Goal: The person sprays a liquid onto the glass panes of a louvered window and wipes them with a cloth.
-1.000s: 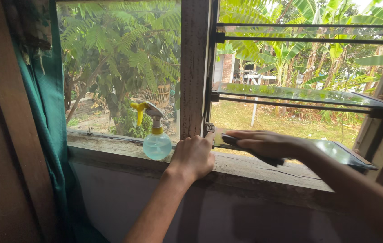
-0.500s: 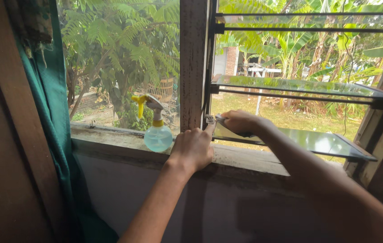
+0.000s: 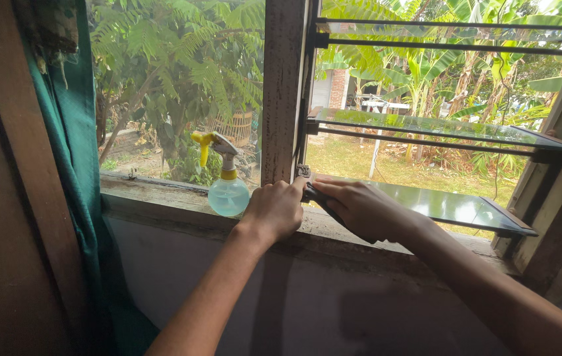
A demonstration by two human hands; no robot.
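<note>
Right hand (image 3: 360, 207) lies flat and pressing on a dark cloth (image 3: 324, 201) at the near left end of the lowest glass slat (image 3: 452, 206), fingers spread, not gripping. Left hand (image 3: 276, 209) is curled loosely on the wooden sill (image 3: 162, 198), at the foot of the post (image 3: 284, 92). A spray bottle (image 3: 227, 188) stands just beside it. The glass looks thin, slick and breakable: best pressed gently and steadied near its frame clip.
</note>
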